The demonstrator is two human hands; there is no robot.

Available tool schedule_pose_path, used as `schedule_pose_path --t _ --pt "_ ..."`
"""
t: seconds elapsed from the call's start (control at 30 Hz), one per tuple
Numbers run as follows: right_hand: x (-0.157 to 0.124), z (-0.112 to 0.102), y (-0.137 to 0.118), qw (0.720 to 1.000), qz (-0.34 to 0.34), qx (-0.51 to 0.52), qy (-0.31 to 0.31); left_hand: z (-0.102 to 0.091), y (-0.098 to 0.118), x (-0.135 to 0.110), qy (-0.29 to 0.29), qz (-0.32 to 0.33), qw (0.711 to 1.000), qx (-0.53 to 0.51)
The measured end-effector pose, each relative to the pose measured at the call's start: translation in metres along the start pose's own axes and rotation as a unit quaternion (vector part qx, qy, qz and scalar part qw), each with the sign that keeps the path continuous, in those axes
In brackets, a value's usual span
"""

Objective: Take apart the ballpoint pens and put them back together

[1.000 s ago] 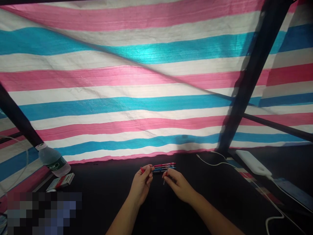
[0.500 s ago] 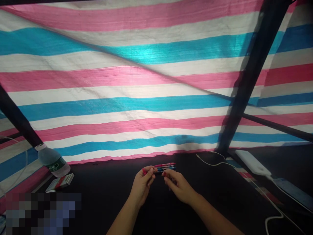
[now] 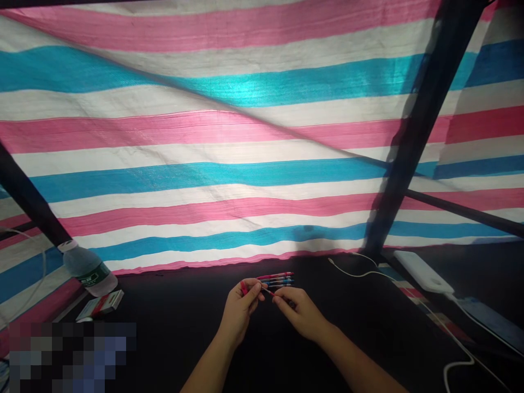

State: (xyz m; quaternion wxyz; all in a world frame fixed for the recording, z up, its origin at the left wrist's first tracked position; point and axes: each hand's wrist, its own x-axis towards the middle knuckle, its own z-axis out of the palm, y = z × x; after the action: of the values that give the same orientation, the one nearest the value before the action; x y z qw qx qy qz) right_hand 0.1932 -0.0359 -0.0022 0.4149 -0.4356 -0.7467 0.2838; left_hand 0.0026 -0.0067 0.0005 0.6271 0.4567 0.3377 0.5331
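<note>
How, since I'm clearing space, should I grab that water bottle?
Grip the plastic water bottle around its middle, at the green label, coming from the near side with fingers wrapped across it. It lies tilted, cap up-left by the striped tarp, so the body is the widest exposed part; a small box sits near its base.
</note>
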Motion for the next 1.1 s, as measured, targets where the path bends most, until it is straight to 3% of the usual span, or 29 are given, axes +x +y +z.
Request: schedule_pose_path --t 0.17,0.37,0.53,0.73,1.0,1.1 --pt "0.0 0.0 0.0 1.0 -0.002 -0.006 0.002 -0.001 -0.002 0.0 0.004 0.01 1.0 0.013" --pt "0.0 -0.001 0.0 1.0 0.0 -0.024 -0.01 -0.004 -0.005 0.001 -0.004 0.033 0.993 0.115" --pt "0.0 0.001 0.001 1.0 -0.007 -0.015 -0.023 -0.006 -0.01 0.002 -0.029 0.047 0.991 0.118" --pt "0.0 0.005 0.004 1.0 0.004 0.01 -0.019 -0.008 -0.013 0.002 -0.024 0.06 0.978 0.198" --pt "0.0 0.005 0.006 0.999 0.001 0.04 0.019 -0.007 -0.017 0.001 -0.043 0.05 0.992 0.111" --pt "0.0 0.005 0.007 0.999 0.002 0.035 0.03 -0.006 -0.014 0.0 -0.062 0.06 0.987 0.132"
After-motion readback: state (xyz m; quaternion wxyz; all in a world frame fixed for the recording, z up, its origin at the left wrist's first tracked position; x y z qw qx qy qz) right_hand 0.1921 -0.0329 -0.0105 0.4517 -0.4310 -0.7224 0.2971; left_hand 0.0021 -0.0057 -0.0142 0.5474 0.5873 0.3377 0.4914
